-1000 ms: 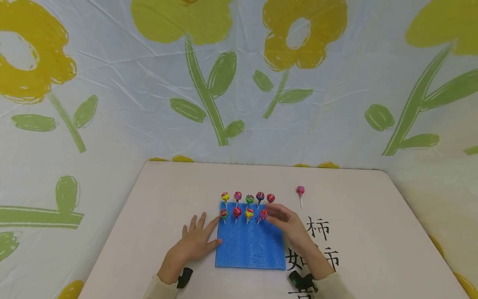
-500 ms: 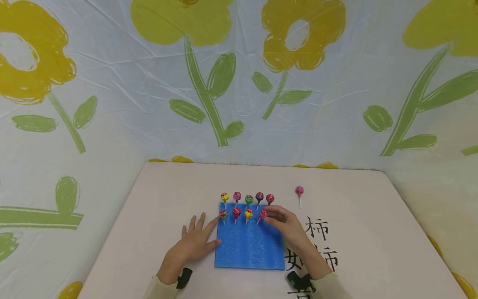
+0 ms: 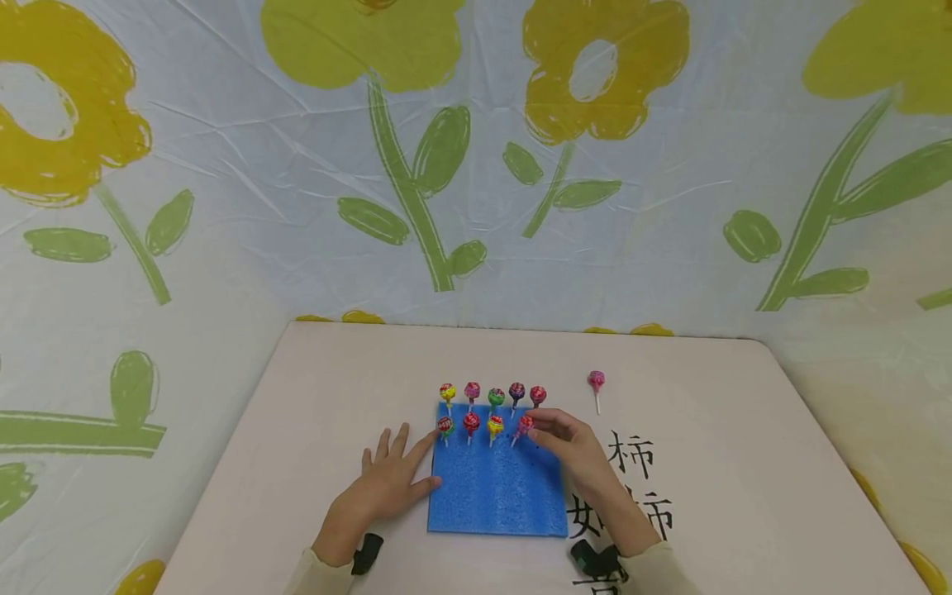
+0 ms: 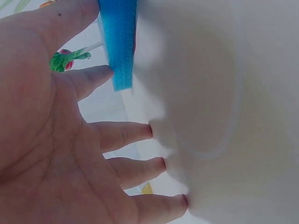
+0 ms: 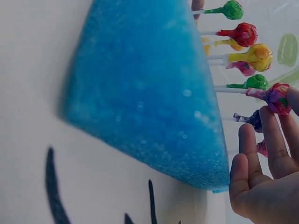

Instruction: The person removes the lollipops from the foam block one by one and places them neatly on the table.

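1. We see the right hand (image 3: 568,442) pinching the wrapped head of a pink-and-purple lollipop (image 3: 525,426) between thumb and fingers; its stick meets the top face of a blue foam board (image 3: 498,496), and in the head view it leans to the right.
2. We find the left hand (image 3: 390,479) spread out and gripping nothing, with thumb and index finger touching the board's left edge and the other fingertips resting on the pale table (image 3: 744,463).
3. Left of the held lollipop we count three more in the front row: green-and-red lollipop (image 3: 445,426), red lollipop (image 3: 471,423) and yellow lollipop (image 3: 495,427).
4. Behind them we have five standing along the board's far edge, among them a dark purple lollipop (image 3: 516,392).
5. We notice a loose pink lollipop (image 3: 597,379) lying on the table beyond the board's far right corner.
6. Black Chinese characters (image 3: 632,453) mark the table near the right forearm, and a flower-printed cloth (image 3: 297,165) hangs behind.
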Demonstrator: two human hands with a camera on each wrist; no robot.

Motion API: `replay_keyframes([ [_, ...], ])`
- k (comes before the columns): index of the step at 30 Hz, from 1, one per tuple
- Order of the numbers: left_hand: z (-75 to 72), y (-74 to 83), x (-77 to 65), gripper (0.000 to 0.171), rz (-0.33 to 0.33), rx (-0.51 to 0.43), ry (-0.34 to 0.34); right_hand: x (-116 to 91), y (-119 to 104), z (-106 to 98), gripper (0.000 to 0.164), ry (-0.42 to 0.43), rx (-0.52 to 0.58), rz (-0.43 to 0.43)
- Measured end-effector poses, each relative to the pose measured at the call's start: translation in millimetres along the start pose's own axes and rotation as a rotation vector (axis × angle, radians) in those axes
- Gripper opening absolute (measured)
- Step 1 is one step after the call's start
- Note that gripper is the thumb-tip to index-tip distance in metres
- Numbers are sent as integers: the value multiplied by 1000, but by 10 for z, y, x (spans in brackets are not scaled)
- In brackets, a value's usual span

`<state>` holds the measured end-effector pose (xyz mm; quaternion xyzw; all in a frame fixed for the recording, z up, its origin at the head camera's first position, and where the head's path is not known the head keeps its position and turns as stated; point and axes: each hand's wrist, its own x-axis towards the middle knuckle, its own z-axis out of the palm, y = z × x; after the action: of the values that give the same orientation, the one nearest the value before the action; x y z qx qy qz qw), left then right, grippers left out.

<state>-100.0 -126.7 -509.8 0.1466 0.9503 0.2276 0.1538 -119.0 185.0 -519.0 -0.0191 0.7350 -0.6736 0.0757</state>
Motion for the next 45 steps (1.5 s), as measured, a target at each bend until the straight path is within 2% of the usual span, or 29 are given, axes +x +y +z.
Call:
replay_keyframes([
  [7, 15, -4, 5, 69, 1, 12, -6, -14, -38, -39, 38, 22, 26, 21],
  [17, 29, -14, 14, 69, 6, 13, -7, -14, -103, -249, 43, 52, 46, -23],
  [22, 16, -11, 6, 69, 18, -1, -2, 2, -121, -456, 47, 105, 24, -9],
  [33, 26, -17, 3, 69, -1, -4, -4, 127, -124, -996, 53, 204, -113, 27],
  [40, 31, -34, 8, 69, -6, -10, -14, 299, -204, -1369, 54, 211, -102, 44],
  [45, 36, -44, 14, 70, -4, -9, -13, 469, -150, -1543, 61, 202, -166, 104],
])
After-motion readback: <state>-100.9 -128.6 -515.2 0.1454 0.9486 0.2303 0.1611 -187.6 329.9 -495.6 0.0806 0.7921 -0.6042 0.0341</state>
